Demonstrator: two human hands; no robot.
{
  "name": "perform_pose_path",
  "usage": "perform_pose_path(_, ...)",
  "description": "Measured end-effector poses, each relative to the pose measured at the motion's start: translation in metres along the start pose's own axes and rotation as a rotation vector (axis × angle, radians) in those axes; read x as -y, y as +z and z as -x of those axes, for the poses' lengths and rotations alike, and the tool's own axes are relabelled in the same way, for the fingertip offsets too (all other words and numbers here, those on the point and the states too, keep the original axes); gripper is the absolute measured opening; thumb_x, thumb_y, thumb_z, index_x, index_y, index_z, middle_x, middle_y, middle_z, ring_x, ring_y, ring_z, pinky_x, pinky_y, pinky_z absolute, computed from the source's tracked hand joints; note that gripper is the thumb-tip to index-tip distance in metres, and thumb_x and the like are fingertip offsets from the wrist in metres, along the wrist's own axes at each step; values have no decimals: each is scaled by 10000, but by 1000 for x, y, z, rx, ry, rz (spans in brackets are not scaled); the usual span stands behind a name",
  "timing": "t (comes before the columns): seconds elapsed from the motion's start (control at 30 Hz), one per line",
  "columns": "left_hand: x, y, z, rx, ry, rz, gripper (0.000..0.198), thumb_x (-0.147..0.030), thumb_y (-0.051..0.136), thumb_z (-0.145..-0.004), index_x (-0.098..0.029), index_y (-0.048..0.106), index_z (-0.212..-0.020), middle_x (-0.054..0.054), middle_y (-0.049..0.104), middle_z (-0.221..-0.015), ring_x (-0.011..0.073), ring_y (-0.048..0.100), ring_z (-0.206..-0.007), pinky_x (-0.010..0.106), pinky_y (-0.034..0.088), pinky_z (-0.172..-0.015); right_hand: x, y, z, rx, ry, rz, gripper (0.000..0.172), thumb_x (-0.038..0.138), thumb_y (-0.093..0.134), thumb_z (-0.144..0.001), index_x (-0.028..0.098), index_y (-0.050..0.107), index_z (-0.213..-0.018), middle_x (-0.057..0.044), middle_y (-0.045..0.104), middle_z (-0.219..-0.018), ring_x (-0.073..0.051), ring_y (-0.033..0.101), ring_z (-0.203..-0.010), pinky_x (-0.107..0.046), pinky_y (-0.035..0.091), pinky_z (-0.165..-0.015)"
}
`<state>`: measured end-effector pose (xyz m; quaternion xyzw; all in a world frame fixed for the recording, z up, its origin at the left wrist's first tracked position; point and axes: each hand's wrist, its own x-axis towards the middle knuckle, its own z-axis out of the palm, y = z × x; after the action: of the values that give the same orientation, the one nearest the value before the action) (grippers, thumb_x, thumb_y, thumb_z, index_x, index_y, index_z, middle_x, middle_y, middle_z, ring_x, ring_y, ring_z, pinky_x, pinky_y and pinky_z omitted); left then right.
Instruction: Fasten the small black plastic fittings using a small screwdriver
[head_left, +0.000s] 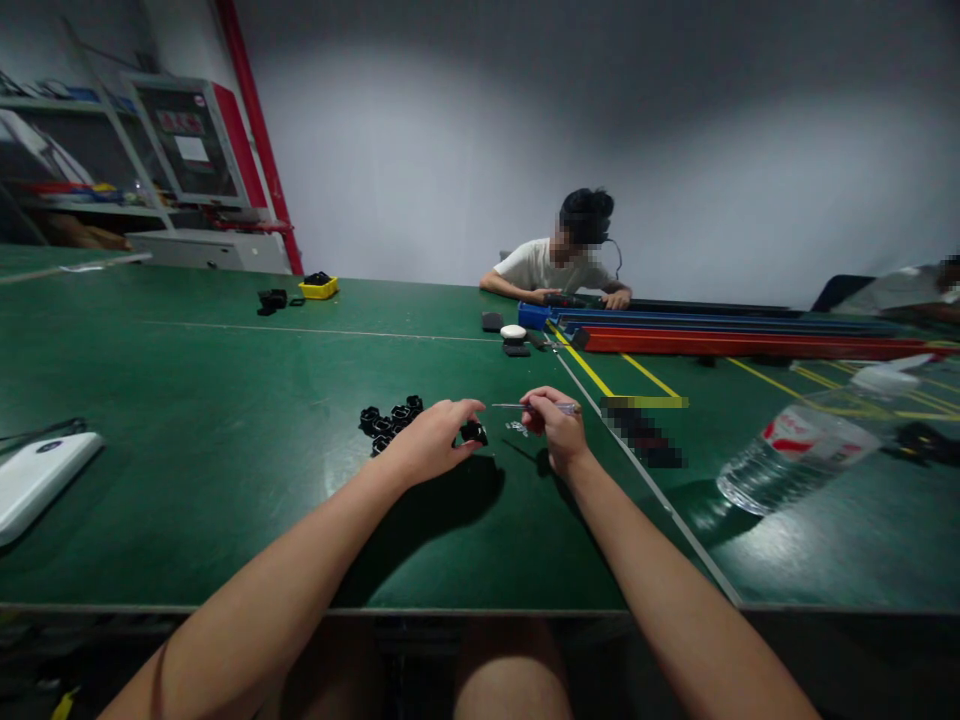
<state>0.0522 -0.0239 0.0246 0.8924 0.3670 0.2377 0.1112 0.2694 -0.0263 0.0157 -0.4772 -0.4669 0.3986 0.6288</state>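
Note:
My left hand (433, 438) is closed on a small black part (474, 433), pinched between thumb and fingers just above the green tabletop. In my right hand (553, 425) is a thin screwdriver (514, 406), its shaft pointing left toward the black part, with a gap between them. Below the shaft lies a little heap of small silvery pieces (517, 428), too small to name. Several similar black ring-shaped parts (386, 424) are piled left of my left hand, which partly hides them.
A clear water bottle (802, 445) stands to the right. A white power-bank-like device (46, 480) lies at far left. Long red rails (735, 341) and blue rails stretch across the back right, near a co-worker (551, 262). Behind on the left sits a yellow bin (319, 288).

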Motion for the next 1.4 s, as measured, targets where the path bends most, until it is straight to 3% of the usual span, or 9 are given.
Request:
perform_pose_path(0.23, -9, 10, 1, 120, 114, -38, 444, -278, 652, -866, -242, 538, -1294, 41, 694, -1202, 226, 647, -1096, 355, 461, -951, -1, 1, -1, 9, -14, 16, 192, 375, 657, -662, 186, 634, -643, 26, 562, -455, -92, 453, -388, -207, 302, -385)
perform_pose_path(0.5, -8, 11, 3, 122, 104, -71, 522, -298, 646, -869, -270, 488, -1366, 28, 690, -1246, 225, 659, -1091, 378, 412, -949, -3, 1, -1, 7, -6, 3, 178, 355, 664, -659, 179, 644, -644, 24, 569, -457, -87, 456, -392, -198, 309, -389)
perform_pose_path(1.4, -3, 10, 3, 157, 125, -189, 472, -351, 627, -897, -265, 502, -1344, 66, 703, -1180, 266, 627, -1111, 399, 362, -894, -2, 1, -2, -17, 1, 42, 172, 345, 632, -646, 173, 633, -650, 28, 562, -466, -91, 471, -415, -197, 327, -406)
